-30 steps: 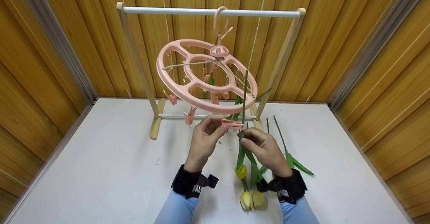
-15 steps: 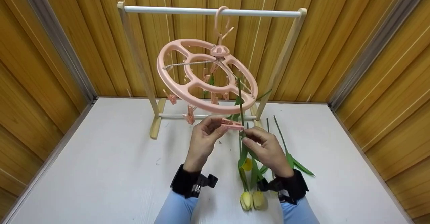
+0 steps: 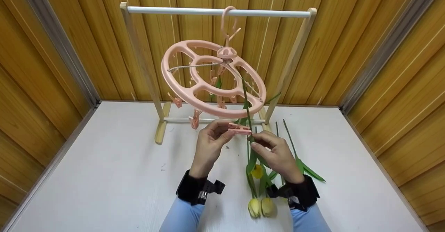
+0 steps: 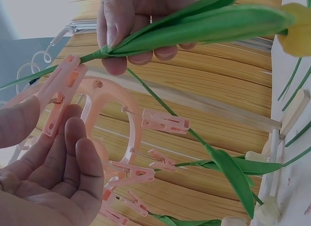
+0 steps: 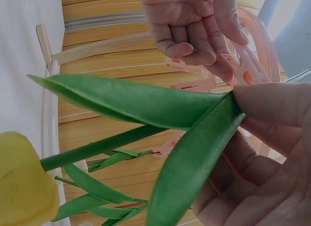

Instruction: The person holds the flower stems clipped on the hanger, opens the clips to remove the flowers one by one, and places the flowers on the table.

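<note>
My left hand (image 3: 212, 145) pinches a pink clothespin (image 3: 240, 129) between thumb and fingers, near the front rim of a round pink clip hanger (image 3: 226, 112). A yellow artificial tulip (image 5: 24, 180) hangs bloom down from my right hand (image 3: 276, 153), whose thumb and fingers pinch it where leaves (image 4: 209, 29) meet stem. The bare stem (image 3: 246, 101) rises past the hanger's rim. In the left wrist view, the clothespin's tip overlaps the stem just beyond my right fingertips. Other clothespins (image 4: 165, 121) hang from the ring, some with tulips clipped upside down.
A wooden rack with a white top bar (image 3: 174, 10) carries the hanger by its hook. Pale yellow tulips (image 3: 254, 208) lie on the white table (image 3: 121, 176), with more stems (image 3: 289, 138) to the right. Wood-patterned walls (image 3: 382, 86) enclose the back and sides.
The tulip's stem top has tilted left, to the clothespin's tip, and its bloom has swung slightly right and up. Both hands have barely moved.
</note>
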`<action>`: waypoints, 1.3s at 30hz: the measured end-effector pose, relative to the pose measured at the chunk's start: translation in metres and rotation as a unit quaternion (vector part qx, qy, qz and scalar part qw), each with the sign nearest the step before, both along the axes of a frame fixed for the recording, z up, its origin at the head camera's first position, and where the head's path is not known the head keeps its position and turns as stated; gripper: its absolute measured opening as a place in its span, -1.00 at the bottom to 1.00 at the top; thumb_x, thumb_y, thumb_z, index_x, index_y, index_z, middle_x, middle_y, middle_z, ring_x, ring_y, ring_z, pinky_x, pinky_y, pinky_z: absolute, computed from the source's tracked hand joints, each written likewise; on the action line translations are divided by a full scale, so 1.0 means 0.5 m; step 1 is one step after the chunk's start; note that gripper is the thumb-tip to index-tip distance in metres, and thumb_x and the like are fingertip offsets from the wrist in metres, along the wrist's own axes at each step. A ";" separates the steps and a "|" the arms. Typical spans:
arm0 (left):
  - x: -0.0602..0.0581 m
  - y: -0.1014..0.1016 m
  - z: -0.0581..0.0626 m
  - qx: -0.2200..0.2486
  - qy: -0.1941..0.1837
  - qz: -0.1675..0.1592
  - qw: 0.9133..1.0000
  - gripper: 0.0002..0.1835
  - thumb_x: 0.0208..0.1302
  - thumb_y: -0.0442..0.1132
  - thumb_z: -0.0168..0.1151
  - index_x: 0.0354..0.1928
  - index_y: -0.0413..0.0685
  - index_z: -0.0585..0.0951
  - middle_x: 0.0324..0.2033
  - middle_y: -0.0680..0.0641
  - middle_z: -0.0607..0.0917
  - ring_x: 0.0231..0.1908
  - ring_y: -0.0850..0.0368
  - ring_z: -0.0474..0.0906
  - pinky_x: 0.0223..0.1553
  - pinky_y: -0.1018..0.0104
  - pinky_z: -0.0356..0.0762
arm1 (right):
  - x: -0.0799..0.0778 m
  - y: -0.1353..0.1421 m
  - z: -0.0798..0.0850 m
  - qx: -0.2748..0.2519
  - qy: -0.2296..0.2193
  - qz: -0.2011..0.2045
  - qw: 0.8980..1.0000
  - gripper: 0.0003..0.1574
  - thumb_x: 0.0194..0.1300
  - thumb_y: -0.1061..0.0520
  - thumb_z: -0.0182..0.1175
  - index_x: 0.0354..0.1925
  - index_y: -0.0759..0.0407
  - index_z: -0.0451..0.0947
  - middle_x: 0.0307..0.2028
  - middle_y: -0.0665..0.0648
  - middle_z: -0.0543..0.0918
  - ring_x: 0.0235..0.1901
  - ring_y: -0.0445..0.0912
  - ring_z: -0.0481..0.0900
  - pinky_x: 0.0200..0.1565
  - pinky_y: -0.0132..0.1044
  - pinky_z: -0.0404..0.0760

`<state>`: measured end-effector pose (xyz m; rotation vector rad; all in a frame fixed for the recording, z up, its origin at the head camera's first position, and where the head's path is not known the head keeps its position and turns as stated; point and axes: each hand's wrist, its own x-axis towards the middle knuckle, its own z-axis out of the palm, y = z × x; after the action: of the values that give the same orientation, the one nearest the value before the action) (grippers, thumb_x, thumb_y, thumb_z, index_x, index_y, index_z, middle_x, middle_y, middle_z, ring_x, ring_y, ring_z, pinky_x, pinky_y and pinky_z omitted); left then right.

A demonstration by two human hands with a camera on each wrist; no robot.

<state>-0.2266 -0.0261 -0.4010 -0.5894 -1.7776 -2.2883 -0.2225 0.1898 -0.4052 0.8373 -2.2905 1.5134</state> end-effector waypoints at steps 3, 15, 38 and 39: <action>0.000 0.000 0.000 0.002 0.001 0.000 1.000 -0.73 0.41 -0.36 0.29 0.07 -0.35 0.62 -0.03 -0.23 0.77 0.00 0.08 0.70 0.04 0.18 0.58 | 0.001 0.000 0.002 -0.001 -0.001 0.002 1.000 -0.76 0.42 0.36 0.25 0.02 0.32 0.70 -0.16 0.18 0.71 -0.19 -0.20 0.60 -0.14 -0.41 0.58; -0.001 0.001 -0.001 -0.010 0.004 0.012 1.000 -0.75 0.40 -0.37 0.30 0.05 -0.34 0.64 -0.05 -0.24 0.77 -0.03 0.09 0.70 0.00 0.20 0.58 | -0.002 0.001 0.001 0.000 -0.004 0.000 1.000 -0.77 0.40 0.35 0.26 0.00 0.30 0.71 -0.18 0.15 0.70 -0.21 -0.20 0.59 -0.16 -0.42 0.58; -0.001 -0.002 0.001 -0.004 0.009 0.013 1.000 -0.77 0.41 -0.38 0.28 0.04 -0.34 0.64 -0.03 -0.25 0.77 -0.03 0.09 0.71 -0.08 0.26 0.57 | -0.003 0.008 0.002 -0.004 0.011 0.000 1.000 -0.79 0.38 0.40 0.26 -0.04 0.32 0.71 -0.22 0.17 0.70 -0.25 -0.21 0.60 -0.20 -0.42 0.60; -0.001 -0.002 0.001 -0.003 0.010 0.012 1.000 -0.76 0.42 -0.38 0.28 0.05 -0.34 0.64 -0.03 -0.25 0.77 -0.02 0.08 0.71 -0.08 0.25 0.56 | -0.003 0.008 0.002 -0.003 0.008 0.000 1.000 -0.79 0.38 0.39 0.26 -0.04 0.32 0.71 -0.22 0.17 0.70 -0.25 -0.21 0.60 -0.20 -0.42 0.60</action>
<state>-0.2270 -0.0269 -0.4005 -0.5873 -1.7729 -2.2541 -0.2241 0.1938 -0.4042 0.8441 -2.2731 1.5080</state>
